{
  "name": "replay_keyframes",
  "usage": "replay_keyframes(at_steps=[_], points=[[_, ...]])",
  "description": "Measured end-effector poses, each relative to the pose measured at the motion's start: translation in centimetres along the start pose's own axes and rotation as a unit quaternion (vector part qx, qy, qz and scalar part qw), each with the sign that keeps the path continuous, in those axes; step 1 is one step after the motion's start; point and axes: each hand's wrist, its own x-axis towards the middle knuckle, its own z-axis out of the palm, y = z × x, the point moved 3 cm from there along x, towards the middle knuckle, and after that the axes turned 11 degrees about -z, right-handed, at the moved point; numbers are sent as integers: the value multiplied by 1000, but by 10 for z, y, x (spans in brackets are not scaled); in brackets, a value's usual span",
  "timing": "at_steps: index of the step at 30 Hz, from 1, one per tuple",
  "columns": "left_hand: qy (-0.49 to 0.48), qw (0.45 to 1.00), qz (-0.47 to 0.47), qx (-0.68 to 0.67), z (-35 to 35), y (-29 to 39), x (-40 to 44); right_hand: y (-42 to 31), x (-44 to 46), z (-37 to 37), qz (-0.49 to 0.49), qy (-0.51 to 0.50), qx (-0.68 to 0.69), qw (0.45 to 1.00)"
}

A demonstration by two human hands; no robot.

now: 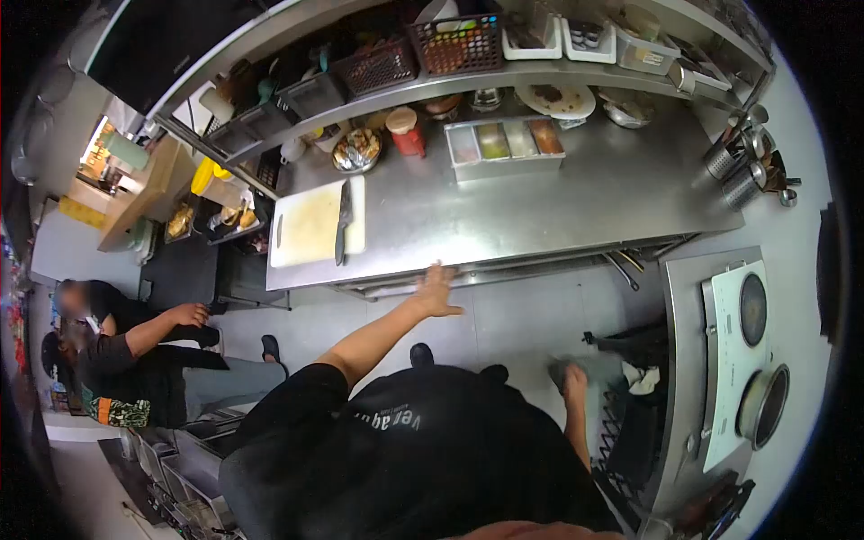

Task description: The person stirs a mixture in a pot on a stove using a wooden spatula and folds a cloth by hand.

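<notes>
My left hand (435,292) reaches forward with its fingers spread, holding nothing, close to the front edge of the steel counter (405,220). Low on the right, my right hand (573,380) is closed on a grey cloth (596,367), which is blurred. On the counter's left part lies a pale cutting board (310,216) with a dark-handled knife (343,225) along its right side. Farther back stand a metal bowl of food (357,149), a red container (406,133) with a pale lid and a steel tray of several fillings (504,148).
Baskets (456,45) and tubs line the shelf above. A white cooktop (733,360) with a pot (763,407) is at right, below utensil holders (745,184). Two people (135,369) are at left. A bin-like black frame (630,432) stands beside my right hand.
</notes>
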Motion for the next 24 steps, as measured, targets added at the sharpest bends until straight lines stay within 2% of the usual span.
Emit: replay_keyframes(at_steps=[1,2,3,4,7,8,10,11,12,13,15,16,17,19,20,22,23,24], points=[[-2,990,127,-67,4,16,-9,-92,12,32,44,-70,117,990],[-13,973,205,-107,-19,37,-44,-102,23,58,9,-112,105,988],[36,946,293,-136,-19,47,-60,-112,35,84,-28,-153,95,983],[87,907,377,-166,-21,50,-76,-138,48,106,57,-231,148,960],[83,877,430,-199,-56,31,-105,-198,63,158,7,-190,91,977],[123,874,411,-229,-64,10,-106,-227,64,176,5,-184,112,977],[119,885,375,-247,-76,-34,-106,-290,59,208,0,-189,127,974],[109,898,339,-257,-78,-59,-107,-331,51,224,-74,-262,-9,962],[195,864,379,-269,-80,-84,-112,-358,45,243,-149,-329,-142,921],[202,865,367,-275,-77,-107,-116,-367,43,262,-153,-343,-143,916],[199,879,343,-264,-70,-151,-125,-386,33,301,-244,-440,-204,840],[195,885,317,-279,-68,-172,-132,-411,29,319,-185,-484,-282,807],[200,886,308,-284,-67,-192,-141,-409,31,334,-189,-493,-283,801],[87,919,250,-291,-61,-228,-153,-405,37,361,-305,-479,-222,793],[92,919,247,-293,-56,-244,-156,-421,35,370,-325,-464,-206,798],[-4,959,162,-232,-26,-270,-151,-451,39,380,-293,-477,-243,792],[-1,958,161,-236,-15,-278,-152,-457,43,384,-258,-486,-278,787],[69,927,215,-299,-9,-284,-154,-461,47,387,-261,-482,-245,800]])
